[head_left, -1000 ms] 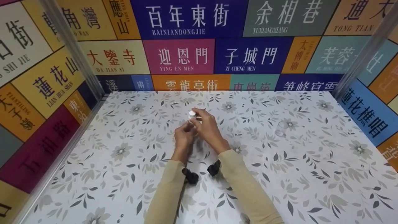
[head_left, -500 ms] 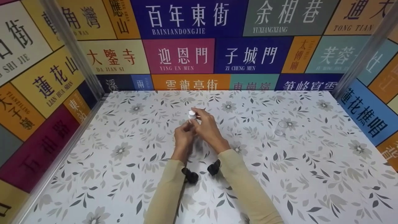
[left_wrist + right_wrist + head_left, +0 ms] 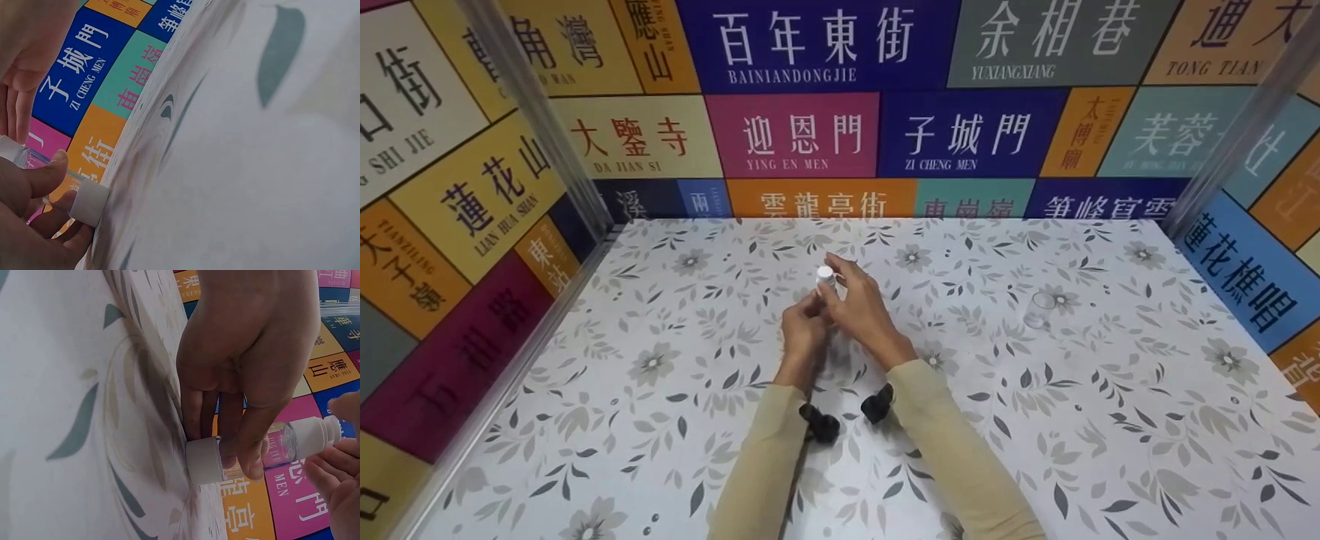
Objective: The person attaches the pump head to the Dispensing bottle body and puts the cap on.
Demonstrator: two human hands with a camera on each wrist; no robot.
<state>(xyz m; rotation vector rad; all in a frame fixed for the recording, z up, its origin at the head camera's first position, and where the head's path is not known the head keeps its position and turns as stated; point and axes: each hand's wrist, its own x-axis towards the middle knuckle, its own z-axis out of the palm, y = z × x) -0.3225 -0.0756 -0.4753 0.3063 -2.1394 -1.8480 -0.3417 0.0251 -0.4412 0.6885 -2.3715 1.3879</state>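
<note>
Flowered desk (image 3: 1110, 450), toward the far edge: left hand (image 3: 804, 330) grips a bottle (image 3: 278, 443), white top (image 3: 825, 272) in place; right hand (image 3: 864, 306), fingers parted, beside it.

You are facing a back wall (image 3: 793, 136) of coloured panels: dark blue, pink, grey, orange, teal, pale yellow. Large Chinese characters (image 3: 841, 37) are running across them, with Latin lettering (image 3: 787, 165) sitting beneath some. Similar panels are covering the left wall (image 3: 472, 202) and the right wall (image 3: 1245, 262), both angling toward you. Clear strips (image 3: 538, 116) are rising at the two back corners. Before you, a white table (image 3: 607, 420) is stretching to the back wall, grey flowers and leaves patterning its surface. Light is falling softly; both wrist views are looking dimmer.
</note>
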